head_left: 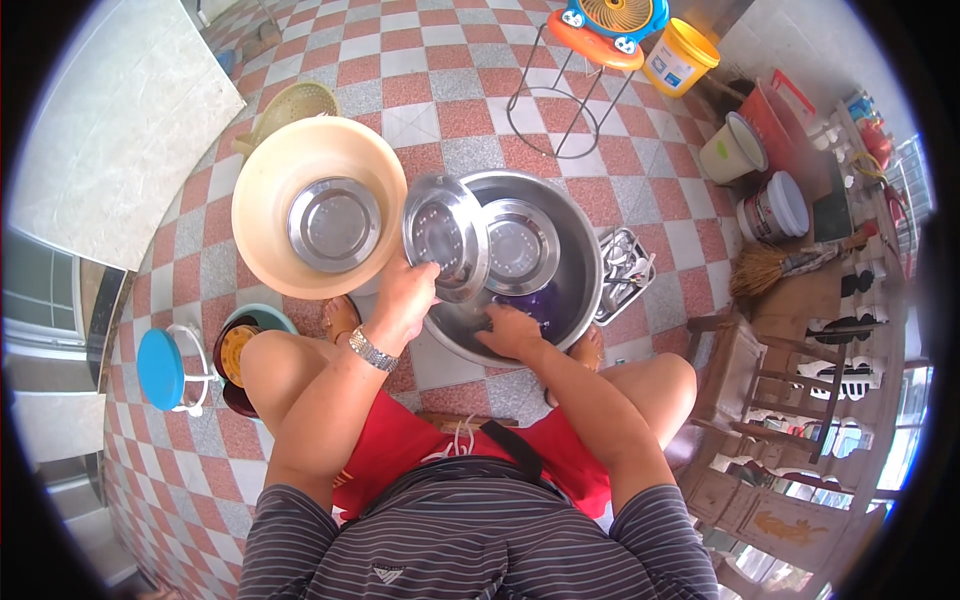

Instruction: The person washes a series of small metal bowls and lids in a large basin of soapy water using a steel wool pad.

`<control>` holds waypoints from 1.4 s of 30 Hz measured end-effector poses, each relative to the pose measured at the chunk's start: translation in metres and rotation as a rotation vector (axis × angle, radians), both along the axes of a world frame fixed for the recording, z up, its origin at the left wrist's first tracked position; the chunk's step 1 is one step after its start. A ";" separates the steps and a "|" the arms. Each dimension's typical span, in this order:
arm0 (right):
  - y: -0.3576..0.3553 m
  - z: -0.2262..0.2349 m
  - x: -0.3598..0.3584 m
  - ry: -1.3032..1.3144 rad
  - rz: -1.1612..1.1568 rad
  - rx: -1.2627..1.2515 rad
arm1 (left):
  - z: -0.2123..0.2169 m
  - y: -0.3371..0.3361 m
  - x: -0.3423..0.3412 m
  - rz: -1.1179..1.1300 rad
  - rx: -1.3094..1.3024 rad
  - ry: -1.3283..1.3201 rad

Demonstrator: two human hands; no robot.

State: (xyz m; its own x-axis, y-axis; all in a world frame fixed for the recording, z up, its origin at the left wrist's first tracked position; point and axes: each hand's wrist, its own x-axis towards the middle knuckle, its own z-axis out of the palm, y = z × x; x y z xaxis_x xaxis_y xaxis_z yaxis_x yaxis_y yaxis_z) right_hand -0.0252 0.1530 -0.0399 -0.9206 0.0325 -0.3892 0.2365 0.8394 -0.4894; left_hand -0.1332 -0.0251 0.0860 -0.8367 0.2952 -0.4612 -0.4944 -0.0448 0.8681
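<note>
My left hand (405, 298) grips the rim of a shiny steel plate (440, 235), tilted above the gap between two basins. Below and to the right stands a large steel basin (583, 265). My right hand (512, 332) is down inside its near part, fingers curled; what they hold, if anything, is hidden. Another steel plate (522, 247) lies in this basin, and something purple (540, 303) shows beside my right hand. On the left, a cream plastic basin (262, 250) contains a steel plate (335, 225).
A steel tray (608, 318) of cutlery stands right of the steel basin. Behind the cream basin is a yellowish strainer (300, 105). A fan on a stool (600, 50), buckets (735, 150), a broom (765, 268) and a wooden chair (725, 370) stand farther off. A blue-topped stool (162, 370) is left.
</note>
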 end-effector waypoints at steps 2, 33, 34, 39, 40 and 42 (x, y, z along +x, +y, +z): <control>0.003 0.007 -0.002 -0.141 -0.102 0.110 | -0.002 0.001 0.003 -0.018 -0.019 -0.003; 0.029 0.072 -0.046 0.399 -0.769 -0.379 | -0.023 0.016 0.054 -0.339 -0.071 0.158; 0.027 0.075 -0.048 0.397 -0.743 -0.437 | -0.027 0.014 0.053 -0.375 -0.122 0.198; -0.006 0.099 -0.047 0.497 -0.573 -0.559 | -0.044 0.013 0.041 -0.369 -0.176 0.285; -0.009 0.099 -0.046 0.529 -0.555 -0.627 | -0.037 0.014 0.035 -0.397 -0.183 0.293; 0.000 0.092 -0.046 0.528 -0.557 -0.545 | -0.029 0.013 0.033 -0.423 -0.192 0.302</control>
State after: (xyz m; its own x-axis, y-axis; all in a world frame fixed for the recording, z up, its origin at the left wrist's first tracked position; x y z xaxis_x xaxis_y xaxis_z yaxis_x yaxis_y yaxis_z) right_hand -0.0709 0.1533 0.0524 -0.8887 0.4582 -0.0168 0.1704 0.2960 -0.9399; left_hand -0.1006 -0.0121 0.0568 -0.7667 0.5687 -0.2979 -0.1628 0.2766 0.9471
